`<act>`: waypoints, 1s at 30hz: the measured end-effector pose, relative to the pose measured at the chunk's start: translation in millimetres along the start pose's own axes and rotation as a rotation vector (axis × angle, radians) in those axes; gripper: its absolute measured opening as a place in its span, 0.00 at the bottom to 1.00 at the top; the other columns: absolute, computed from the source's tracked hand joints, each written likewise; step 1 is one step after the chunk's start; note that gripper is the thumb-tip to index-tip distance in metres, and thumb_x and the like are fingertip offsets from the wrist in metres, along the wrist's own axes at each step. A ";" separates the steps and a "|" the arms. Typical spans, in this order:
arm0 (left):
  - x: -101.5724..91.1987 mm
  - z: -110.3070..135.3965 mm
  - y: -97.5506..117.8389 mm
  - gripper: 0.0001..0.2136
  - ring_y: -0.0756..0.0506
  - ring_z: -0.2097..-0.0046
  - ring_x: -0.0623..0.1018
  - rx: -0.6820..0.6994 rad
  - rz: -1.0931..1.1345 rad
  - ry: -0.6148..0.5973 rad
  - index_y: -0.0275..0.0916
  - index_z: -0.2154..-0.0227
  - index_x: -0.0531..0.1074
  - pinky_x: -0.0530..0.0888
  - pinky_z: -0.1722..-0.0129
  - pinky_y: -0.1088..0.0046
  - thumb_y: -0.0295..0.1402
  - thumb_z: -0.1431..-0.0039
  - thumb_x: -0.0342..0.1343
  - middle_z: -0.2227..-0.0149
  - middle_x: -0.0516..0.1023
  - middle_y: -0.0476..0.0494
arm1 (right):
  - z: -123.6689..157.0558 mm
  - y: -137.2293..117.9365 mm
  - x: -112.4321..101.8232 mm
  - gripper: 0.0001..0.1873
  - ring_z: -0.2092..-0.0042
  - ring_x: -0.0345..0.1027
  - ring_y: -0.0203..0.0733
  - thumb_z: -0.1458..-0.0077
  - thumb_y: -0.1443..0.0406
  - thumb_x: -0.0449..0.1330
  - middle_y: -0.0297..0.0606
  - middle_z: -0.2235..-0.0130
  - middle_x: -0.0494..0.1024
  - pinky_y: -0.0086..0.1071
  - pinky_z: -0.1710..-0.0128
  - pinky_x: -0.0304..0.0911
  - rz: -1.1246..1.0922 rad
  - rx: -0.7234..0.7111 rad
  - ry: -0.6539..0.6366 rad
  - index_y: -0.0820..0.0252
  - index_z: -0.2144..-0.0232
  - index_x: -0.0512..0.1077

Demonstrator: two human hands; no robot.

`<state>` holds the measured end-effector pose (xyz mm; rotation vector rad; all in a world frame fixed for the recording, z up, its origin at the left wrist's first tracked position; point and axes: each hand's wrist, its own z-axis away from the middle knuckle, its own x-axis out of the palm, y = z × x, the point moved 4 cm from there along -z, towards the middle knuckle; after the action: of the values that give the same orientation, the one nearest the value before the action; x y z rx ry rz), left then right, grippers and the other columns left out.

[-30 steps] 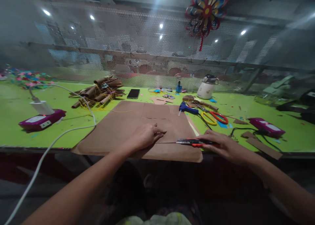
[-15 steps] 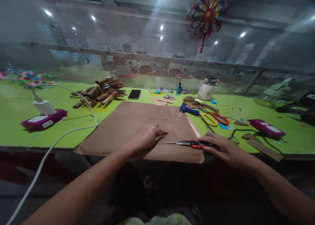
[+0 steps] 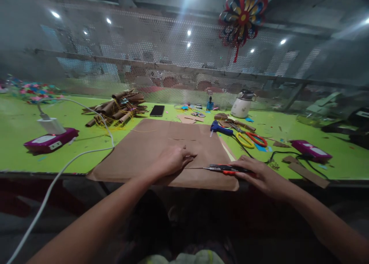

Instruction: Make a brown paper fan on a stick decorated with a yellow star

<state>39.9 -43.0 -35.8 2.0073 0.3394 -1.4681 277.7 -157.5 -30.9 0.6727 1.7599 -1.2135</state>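
A large sheet of brown paper (image 3: 129, 156) lies on the table, its near edge hanging slightly over the front. My left hand (image 3: 174, 158) rests on the middle of the paper, pressing it down, fingers stretched to the right with nothing visible in them. A thin dark slit or line runs across the paper by those fingertips. At the paper's right side, my right hand (image 3: 256, 174) is closed around a red and black utility knife (image 3: 220, 167). Its blade points left along that line, a short way from my left fingers. The fingers under the knife are partly hidden.
Behind the paper's right corner lie a blue glue gun (image 3: 220, 128) and scissors (image 3: 250, 140) with yellow and red handles. Rolled brown paper tubes (image 3: 118, 108), a phone (image 3: 157, 110) and a white jug (image 3: 241, 105) stand farther back. Purple power strips (image 3: 52, 141) sit on both sides; a white cable (image 3: 72, 160) crosses left.
The utility knife in my right hand has moved slightly left along the paper. My left hand has stayed in place.
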 end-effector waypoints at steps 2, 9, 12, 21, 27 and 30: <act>0.0 -0.4 -0.4 0.17 0.46 0.65 0.73 -0.006 -0.003 0.002 0.46 0.52 0.73 0.67 0.65 0.73 0.41 0.37 0.44 0.63 0.75 0.40 | -3.5 -3.5 0.4 0.17 0.58 0.65 0.43 0.38 0.58 0.48 0.41 0.59 0.69 0.37 0.57 0.62 0.016 0.000 0.010 0.51 0.49 0.67; 0.0 0.2 -0.1 0.18 0.47 0.67 0.72 0.012 0.006 -0.004 0.47 0.52 0.73 0.66 0.66 0.74 0.42 0.37 0.42 0.64 0.75 0.42 | -7.4 -11.8 5.5 0.18 0.59 0.65 0.42 0.38 0.58 0.48 0.41 0.61 0.68 0.35 0.58 0.61 0.011 -0.022 0.000 0.51 0.49 0.67; -1.0 0.8 1.8 0.18 0.48 0.68 0.72 0.020 0.017 -0.001 0.46 0.54 0.75 0.65 0.67 0.75 0.42 0.36 0.41 0.65 0.75 0.42 | 1.3 -9.1 4.8 0.18 0.58 0.65 0.42 0.38 0.59 0.48 0.41 0.60 0.68 0.35 0.57 0.61 -0.010 -0.006 -0.001 0.51 0.48 0.66; -7.6 -0.3 4.0 0.16 0.45 0.60 0.75 -0.006 0.138 -0.030 0.44 0.54 0.74 0.67 0.61 0.74 0.40 0.38 0.45 0.59 0.78 0.43 | -16.4 -26.1 10.9 0.17 0.60 0.64 0.42 0.38 0.58 0.47 0.41 0.62 0.67 0.36 0.59 0.61 0.019 -0.030 0.051 0.52 0.50 0.68; -9.9 -7.1 -1.1 0.16 0.44 0.57 0.75 0.019 0.201 -0.121 0.43 0.54 0.74 0.68 0.58 0.70 0.39 0.38 0.46 0.53 0.77 0.41 | -5.2 -25.3 9.5 0.17 0.61 0.65 0.42 0.38 0.58 0.47 0.42 0.62 0.68 0.35 0.60 0.62 0.000 -0.030 0.023 0.54 0.50 0.68; -10.2 -8.0 -2.2 0.17 0.44 0.56 0.75 0.025 0.208 -0.140 0.42 0.53 0.73 0.68 0.58 0.69 0.40 0.38 0.45 0.52 0.76 0.40 | 0.5 -25.9 8.6 0.17 0.62 0.65 0.42 0.38 0.58 0.47 0.42 0.62 0.68 0.35 0.61 0.63 -0.013 -0.012 0.032 0.54 0.50 0.68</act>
<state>41.3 -34.9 -25.6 1.8835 0.0518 -1.4766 252.9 -168.1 -26.8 0.6781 1.7993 -1.2063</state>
